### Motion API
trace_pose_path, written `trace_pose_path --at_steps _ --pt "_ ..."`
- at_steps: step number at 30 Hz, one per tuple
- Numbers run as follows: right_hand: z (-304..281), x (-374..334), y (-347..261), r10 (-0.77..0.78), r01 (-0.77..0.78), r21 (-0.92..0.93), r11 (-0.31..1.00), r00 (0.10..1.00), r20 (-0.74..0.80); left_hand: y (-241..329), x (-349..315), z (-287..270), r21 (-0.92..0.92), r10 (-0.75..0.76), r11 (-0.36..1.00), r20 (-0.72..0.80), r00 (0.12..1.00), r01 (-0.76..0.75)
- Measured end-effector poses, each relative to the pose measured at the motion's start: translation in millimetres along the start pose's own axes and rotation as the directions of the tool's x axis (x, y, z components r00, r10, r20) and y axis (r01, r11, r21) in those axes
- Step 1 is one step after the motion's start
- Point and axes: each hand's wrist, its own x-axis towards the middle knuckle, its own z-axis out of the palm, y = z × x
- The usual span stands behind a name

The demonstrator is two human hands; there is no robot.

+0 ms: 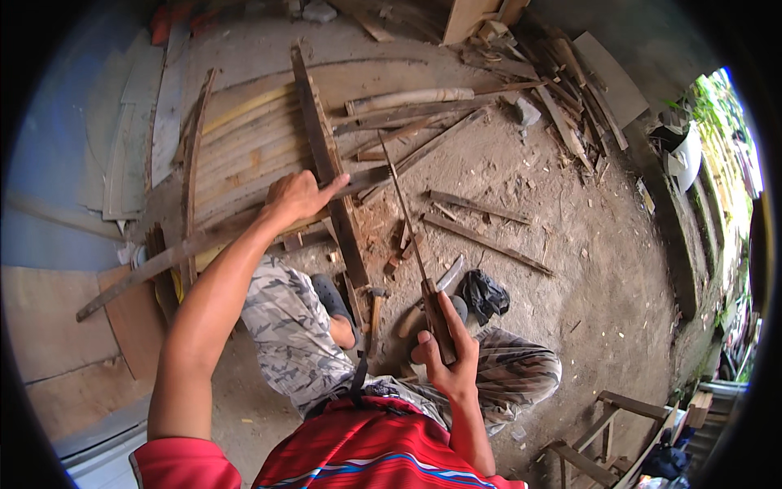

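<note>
My left hand (300, 198) is closed over a long, narrow wooden strip (155, 265), thumb pointing out along it to the right. The strip lies slanted across a dark upright-edged beam (319, 134) and another beam (195, 155) to its left. In my right hand (452, 368) is the brown handle of a handsaw (414, 236). Its thin blade points away from me, passing close by the strip's right end; whether the teeth touch the wood I cannot tell. My right fingers wrap the grip, with the index finger stretched along it.
By my feet lie a hammer (375, 314), a long knife (450, 273) and a black plastic bag (487, 297). Loose sticks (489, 243) are on the dirt floor to the right. Scrap wood (570, 90) is piled at the far right, and a wooden frame (599, 428) stands near right.
</note>
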Motion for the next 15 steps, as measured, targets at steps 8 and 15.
trace_pose_path --at_steps 8,15 --pt "-13 -21 -20 -0.053 0.052 -0.112 0.992 0.999 -0.005 -3 -8 6 0.019 0.063 0.998 -0.096 0.993 -0.061" --pt "35 122 -12 -0.239 0.227 -0.128 0.966 0.967 -0.089 8 -5 3 0.057 0.111 0.993 -0.141 0.984 -0.104"
